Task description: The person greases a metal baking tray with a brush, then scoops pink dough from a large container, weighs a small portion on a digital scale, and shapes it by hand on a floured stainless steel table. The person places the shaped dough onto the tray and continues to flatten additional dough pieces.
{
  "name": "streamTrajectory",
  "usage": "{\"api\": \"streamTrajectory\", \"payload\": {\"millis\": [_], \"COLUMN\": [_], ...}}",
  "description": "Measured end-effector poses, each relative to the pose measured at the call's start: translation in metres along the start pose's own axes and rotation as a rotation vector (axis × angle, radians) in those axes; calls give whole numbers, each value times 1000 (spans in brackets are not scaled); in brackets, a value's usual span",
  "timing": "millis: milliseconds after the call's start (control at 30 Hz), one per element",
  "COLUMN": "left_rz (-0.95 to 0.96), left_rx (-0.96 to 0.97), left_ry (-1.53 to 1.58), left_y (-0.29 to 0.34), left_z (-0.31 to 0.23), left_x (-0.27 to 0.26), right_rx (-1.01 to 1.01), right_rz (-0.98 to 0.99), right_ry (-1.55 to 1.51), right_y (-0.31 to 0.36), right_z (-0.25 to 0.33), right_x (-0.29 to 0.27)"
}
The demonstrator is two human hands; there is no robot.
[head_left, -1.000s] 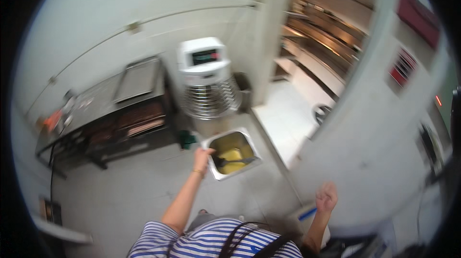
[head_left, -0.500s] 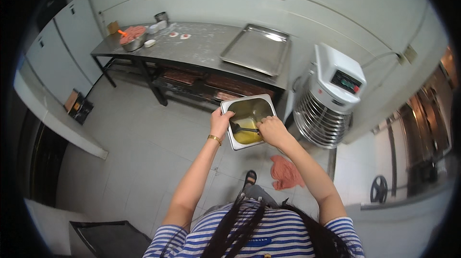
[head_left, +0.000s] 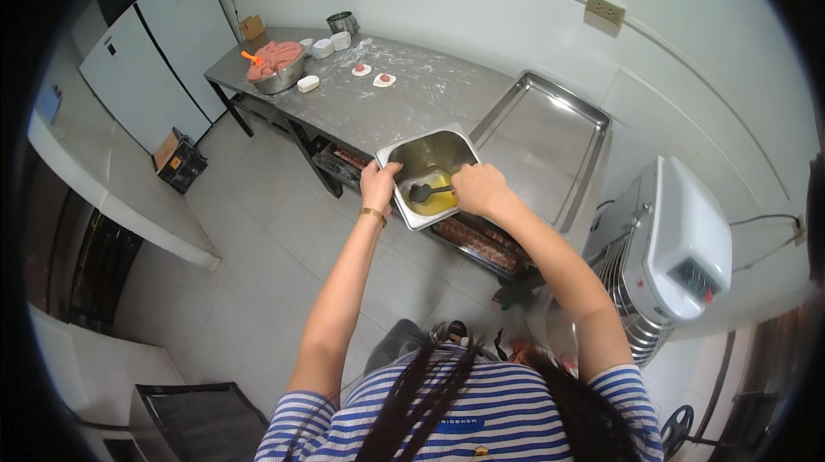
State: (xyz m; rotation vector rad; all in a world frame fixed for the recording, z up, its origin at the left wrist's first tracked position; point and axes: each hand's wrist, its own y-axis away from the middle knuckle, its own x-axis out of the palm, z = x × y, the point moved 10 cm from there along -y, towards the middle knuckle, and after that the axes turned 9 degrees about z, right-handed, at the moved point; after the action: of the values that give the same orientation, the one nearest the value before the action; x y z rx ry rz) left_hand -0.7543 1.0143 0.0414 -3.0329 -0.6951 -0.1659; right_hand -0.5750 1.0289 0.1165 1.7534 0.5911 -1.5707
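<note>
My left hand (head_left: pixel 379 185) grips the left rim of a deep steel pan (head_left: pixel 423 152), thumb over the edge. A shallow yellow, oil-like liquid (head_left: pixel 440 201) covers part of its bottom. My right hand (head_left: pixel 481 190) is closed over the pan's right side on the handle of a black brush-like utensil (head_left: pixel 421 193). Its broad dark head rests in the liquid; my fingers cover the other end. The pan is held in the air at the front edge of the steel table (head_left: pixel 412 105), tilted so its inside shows.
A large metal tray (head_left: pixel 537 140) lies on the table. Farther left stand a steel bowl of pink ground mixture (head_left: pixel 277 62) and two white wrappers with pink filling (head_left: pixel 384 79). A white mixer (head_left: pixel 687 230) stands at right. Filled trays (head_left: pixel 473 243) sit beneath the table.
I have come nearer to the table, so the tray and mixer appear larger and closer. The pan stays in my hands, now just before the table edge.
</note>
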Motion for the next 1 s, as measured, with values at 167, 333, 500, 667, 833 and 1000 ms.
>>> {"api": "streamTrajectory", "payload": {"millis": [167,333,500,667,833,1000], "left_rz": [-31,26,121,188,302,211], "left_rx": [-28,-96,-209,-245,-260,-383], "left_ry": [-20,37,41,90,163,406], "left_y": [-117,-217,-315,-363,-373,-327], "left_z": [11,18,67,107,118,153], "left_x": [5,40,90,127,154,129], "right_rx": [106,236,387,552,902,922], "right_rz": [-112,-236,-414,-614,-313,-44], "right_ry": [-250,-509,-704,-854,-751,-400], "right_y": [-70,-120,-129,-81,-37,-55], "right_z": [-79,-157,-230,-284,-302,-291], "right_x": [-30,-45,-50,-33,29,122]}}
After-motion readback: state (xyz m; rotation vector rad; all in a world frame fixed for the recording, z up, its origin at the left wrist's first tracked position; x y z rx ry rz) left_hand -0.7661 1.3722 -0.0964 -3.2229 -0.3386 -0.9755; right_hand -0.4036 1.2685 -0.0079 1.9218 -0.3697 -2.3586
